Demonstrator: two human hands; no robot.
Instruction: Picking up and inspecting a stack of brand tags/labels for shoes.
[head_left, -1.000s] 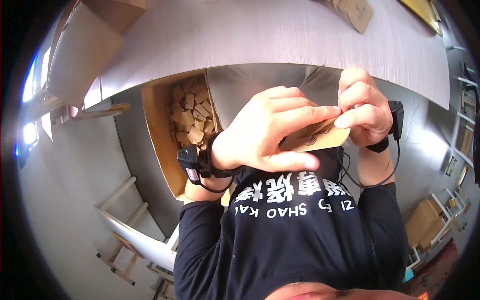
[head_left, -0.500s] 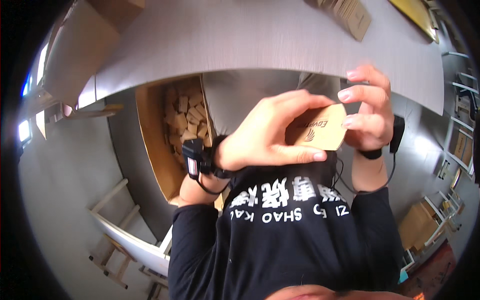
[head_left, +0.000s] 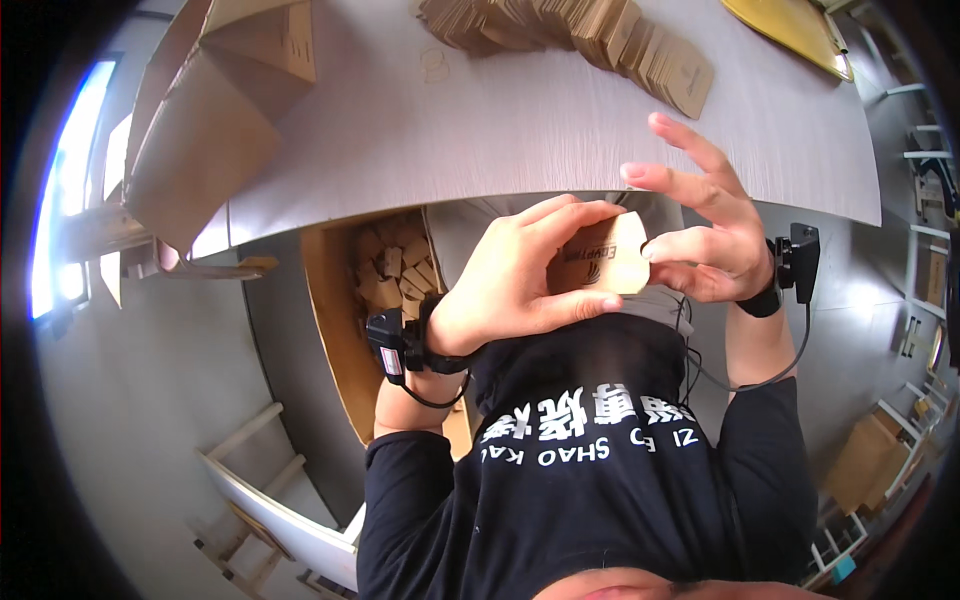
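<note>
Both hands were raised in front of the person's chest, below the near edge of the tabletop (head_left: 500, 140). The left hand (head_left: 520, 275) was closed about a small brown cardboard tag (head_left: 600, 258), its fingers (head_left: 560, 215) curled over the top edge and the thumb pressed along the bottom. The right hand (head_left: 705, 230) pinched the tag's right end between thumb and a bent finger, with the remaining fingers spread wide and clear of it. The tag was flat, tan, clipped at the corners and carried dark print on its visible face; its long axis ran roughly left to right, with the clipped end towards the right hand.

Below the tabletop, to the person's left, an open cardboard box (head_left: 335, 330) stood on the floor, holding a loose heap of similar brown pieces (head_left: 395, 275). On the tabletop, well apart from the hands, a fanned row of tags (head_left: 570, 35) lay along the far side. A large open carton (head_left: 200, 130) stood at the far left; what it held could not be seen.
</note>
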